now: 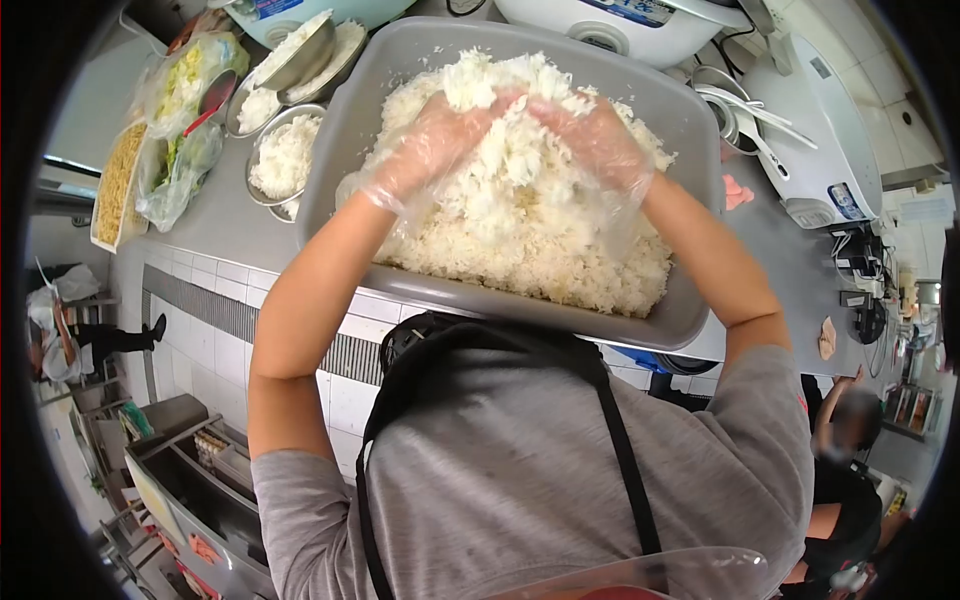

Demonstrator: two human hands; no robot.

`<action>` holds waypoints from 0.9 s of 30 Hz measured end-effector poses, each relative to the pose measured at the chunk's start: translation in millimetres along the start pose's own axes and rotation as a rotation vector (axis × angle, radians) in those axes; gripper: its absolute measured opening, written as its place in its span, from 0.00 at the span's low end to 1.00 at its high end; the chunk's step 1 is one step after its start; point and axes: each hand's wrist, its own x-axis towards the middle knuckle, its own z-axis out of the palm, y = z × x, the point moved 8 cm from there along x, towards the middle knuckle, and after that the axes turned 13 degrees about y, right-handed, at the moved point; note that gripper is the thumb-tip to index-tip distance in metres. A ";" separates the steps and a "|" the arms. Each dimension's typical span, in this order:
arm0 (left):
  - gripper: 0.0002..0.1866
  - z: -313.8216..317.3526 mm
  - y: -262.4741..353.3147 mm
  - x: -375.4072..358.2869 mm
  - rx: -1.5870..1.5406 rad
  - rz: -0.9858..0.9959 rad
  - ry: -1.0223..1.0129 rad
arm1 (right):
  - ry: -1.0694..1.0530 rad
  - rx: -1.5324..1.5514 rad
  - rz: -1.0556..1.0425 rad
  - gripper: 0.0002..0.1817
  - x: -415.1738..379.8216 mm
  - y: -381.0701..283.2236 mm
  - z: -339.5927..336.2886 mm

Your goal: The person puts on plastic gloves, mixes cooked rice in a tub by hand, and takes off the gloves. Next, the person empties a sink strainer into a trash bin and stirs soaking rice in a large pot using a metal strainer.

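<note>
A large grey tub (708,215) holds a heap of white rice (530,240). Both my hands wear clear plastic gloves and are in the upper part of the heap. My left hand (430,145) reaches in from the left, its fingertips partly covered by rice. From the right comes my right hand (600,140), its fingers curved round rice and close to the left fingertips. Clumps of rice lie between and over the fingers of both hands.
Metal bowls of rice (285,158), bagged greens (185,85), a red ladle (212,100) and a tray of noodles (122,185) stand left. Rice cookers (610,25) line the back. White utensils (765,145) lie right. Other people (850,430) are at lower right and far left.
</note>
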 end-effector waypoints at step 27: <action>0.15 19.9 -43.6 -91.4 -0.068 -0.031 -0.410 | -0.229 -0.249 0.101 0.44 25.4 133.1 -36.1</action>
